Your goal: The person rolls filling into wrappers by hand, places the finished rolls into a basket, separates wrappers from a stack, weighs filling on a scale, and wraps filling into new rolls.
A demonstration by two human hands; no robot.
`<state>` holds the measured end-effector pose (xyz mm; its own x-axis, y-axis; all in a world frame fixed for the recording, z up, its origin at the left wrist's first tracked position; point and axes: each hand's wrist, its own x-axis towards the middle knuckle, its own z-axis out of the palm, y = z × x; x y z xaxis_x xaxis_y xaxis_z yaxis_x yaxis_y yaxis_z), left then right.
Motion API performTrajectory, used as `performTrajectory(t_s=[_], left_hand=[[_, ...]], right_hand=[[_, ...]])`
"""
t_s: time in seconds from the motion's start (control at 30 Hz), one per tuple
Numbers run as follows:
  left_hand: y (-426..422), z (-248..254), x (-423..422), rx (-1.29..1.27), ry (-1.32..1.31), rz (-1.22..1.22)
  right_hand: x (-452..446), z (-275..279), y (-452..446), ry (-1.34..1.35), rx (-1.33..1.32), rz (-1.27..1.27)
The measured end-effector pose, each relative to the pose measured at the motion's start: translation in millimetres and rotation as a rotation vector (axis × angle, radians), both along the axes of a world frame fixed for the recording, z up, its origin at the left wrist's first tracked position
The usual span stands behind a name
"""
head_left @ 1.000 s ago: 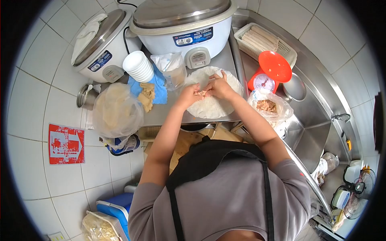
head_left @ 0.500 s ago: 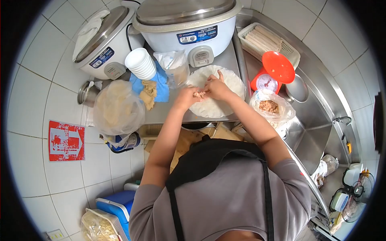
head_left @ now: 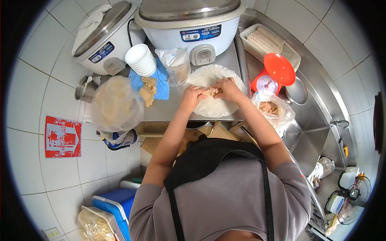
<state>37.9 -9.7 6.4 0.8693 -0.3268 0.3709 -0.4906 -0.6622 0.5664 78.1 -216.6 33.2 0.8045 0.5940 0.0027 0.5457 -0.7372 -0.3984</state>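
Observation:
A round stack of thin white wrappers (head_left: 217,109) lies on the steel counter in front of the large rice cooker. On it is a strip of pinkish ground meat filling (head_left: 212,92), stretched sideways between my two hands. My left hand (head_left: 193,97) has its fingers curled at the left end of the filling. At the right end, my right hand (head_left: 229,89) presses its bent fingers against the meat. A clear plastic bag of ground meat (head_left: 269,107) stands open just right of the wrappers.
Behind are a large rice cooker (head_left: 189,28) and a smaller rice cooker (head_left: 100,44). On the left stand stacked white cups (head_left: 140,60), a blue cloth (head_left: 162,86) and a plastic bag (head_left: 116,104). A red scale (head_left: 277,70) and a basket (head_left: 295,60) of pale rolls sit right.
My hands have moved apart along the filling, which now shows as a longer strip. My right hand has shifted right and its raised finger has come down.

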Motion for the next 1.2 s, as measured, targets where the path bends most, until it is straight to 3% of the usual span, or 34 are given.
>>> performTrajectory(t_s=[0.13, 0.23, 0.33, 0.43, 0.63, 0.83, 0.93, 1.03, 1.13, 1.2], left_hand=[[14.8, 1.1, 10.1, -0.02, 0.038, -0.089], [6.7, 13.8, 3.6, -0.027, 0.074, -0.091], [-2.7, 4.9, 5.8, -0.009, 0.105, -0.084], [-7.6, 0.5, 12.6, 0.032, 0.1, -0.07], [-18.5, 15.8, 6.2, 0.014, 0.01, -0.053], [-38.0, 2.8, 9.9, 0.049, 0.001, -0.063], [-38.7, 8.5, 9.8, 0.072, 0.018, -0.061], [-44.6, 16.7, 4.0, 0.025, -0.017, -0.054], [-54.0, 20.2, 5.6, 0.03, -0.045, -0.102], [-59.4, 16.6, 7.1, 0.047, -0.045, -0.134]], right_hand=[[-19.2, 8.2, 4.9, 0.054, 0.0, -0.045], [-15.1, -6.1, 12.8, -0.15, 0.105, -0.159], [-18.5, 2.2, 20.8, -0.106, 0.012, -0.057], [-20.1, -2.5, 19.2, -0.115, -0.008, -0.12], [-24.0, -7.1, -2.5, -0.096, 0.184, -0.166], [-19.3, -13.0, -17.0, -0.031, 0.054, -0.208], [-28.9, -5.9, -27.3, -0.099, 0.266, -0.164], [-28.0, -7.7, -37.0, -0.166, 0.135, -0.086], [-22.8, -7.4, -35.4, -0.065, 0.041, -0.136], [-24.9, -16.9, -34.0, -0.158, 0.059, -0.175]])
